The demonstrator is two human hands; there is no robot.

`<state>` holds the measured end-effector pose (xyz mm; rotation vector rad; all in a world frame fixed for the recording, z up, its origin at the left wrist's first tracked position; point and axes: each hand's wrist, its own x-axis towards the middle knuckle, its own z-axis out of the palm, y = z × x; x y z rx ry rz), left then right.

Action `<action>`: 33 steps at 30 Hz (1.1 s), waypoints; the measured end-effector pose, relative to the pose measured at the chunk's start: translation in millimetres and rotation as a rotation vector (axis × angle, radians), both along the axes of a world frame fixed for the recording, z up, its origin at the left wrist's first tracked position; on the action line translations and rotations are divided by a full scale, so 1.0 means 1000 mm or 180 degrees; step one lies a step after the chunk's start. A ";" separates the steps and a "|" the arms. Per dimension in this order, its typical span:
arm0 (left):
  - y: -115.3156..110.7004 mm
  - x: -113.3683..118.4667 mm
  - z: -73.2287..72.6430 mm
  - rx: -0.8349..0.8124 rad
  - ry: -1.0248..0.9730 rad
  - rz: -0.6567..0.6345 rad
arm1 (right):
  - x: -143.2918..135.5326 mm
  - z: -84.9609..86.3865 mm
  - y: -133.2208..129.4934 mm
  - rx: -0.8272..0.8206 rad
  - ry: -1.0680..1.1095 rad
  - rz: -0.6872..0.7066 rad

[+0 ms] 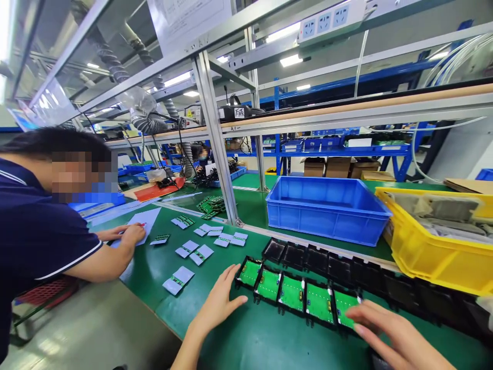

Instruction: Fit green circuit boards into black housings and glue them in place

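Observation:
A row of black plastic cases (307, 318) runs along the green bench, each with a green circuit board (291, 292) lying inside. My left hand (219, 302) is open beside the leftmost case, its thumb spread and its fingertips at the case's outer edge. At the other end, my right hand (389, 329) reaches over the last board (342, 304). Its fingers are slightly bent, with a gap between them and the thumb, and nothing shows in them. I cannot tell whether its fingertips touch the board. Behind this row stands a second row of black cases (316, 258) without green boards showing.
A blue bin (327, 210) and a yellow bin (442, 252) stand behind the cases. Small boards on pale sheets (178, 280) lie to the left, near a stack of green boards (211, 205). A co-worker (42, 221) leans over the bench. A metal post (213, 128) rises mid-bench.

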<state>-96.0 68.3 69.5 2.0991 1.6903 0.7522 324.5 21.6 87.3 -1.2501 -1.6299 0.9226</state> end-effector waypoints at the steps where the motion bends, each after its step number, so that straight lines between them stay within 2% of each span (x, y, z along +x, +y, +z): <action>1: 0.006 0.003 0.002 -0.0065 -0.0012 -0.0067 | -0.019 0.011 0.009 0.0250 -0.0813 0.0472; 3: 0.020 0.006 0.008 -0.0156 -0.0032 -0.0189 | -0.052 0.031 0.034 0.0689 -0.1979 0.0869; 6: 0.042 0.005 0.019 -0.0226 -0.0061 -0.0389 | -0.074 0.052 0.086 0.0920 -0.2496 0.0695; 8: 0.057 0.004 0.023 -0.0261 -0.0081 -0.0490 | -0.071 0.064 0.131 0.1022 -0.2767 0.0295; 12: 0.085 0.004 0.023 -0.0168 -0.0195 -0.0415 | -0.041 0.087 0.220 0.0954 -0.3224 -0.0802; 15: 0.101 0.004 0.016 0.0058 -0.0365 -0.0207 | -0.018 0.094 0.262 0.0530 -0.3476 -0.1176; 17: 0.107 0.003 0.011 0.0221 -0.0490 -0.0065 | -0.008 0.092 0.272 0.0362 -0.3604 -0.1134; 19: 0.110 0.002 0.008 0.0349 -0.0602 0.0054 | -0.004 0.085 0.271 0.0390 -0.3702 -0.1015; 23: 0.117 -0.004 0.007 0.0444 -0.0765 0.0151 | -0.006 0.071 0.256 0.0636 -0.3804 -0.0859; 28: 0.142 -0.009 0.008 0.0452 -0.0988 0.0169 | -0.005 0.056 0.248 0.1020 -0.3725 -0.0881; 33: 0.157 -0.009 -0.003 0.0600 -0.1275 0.0423 | 0.008 0.051 0.251 0.1468 -0.3476 -0.0830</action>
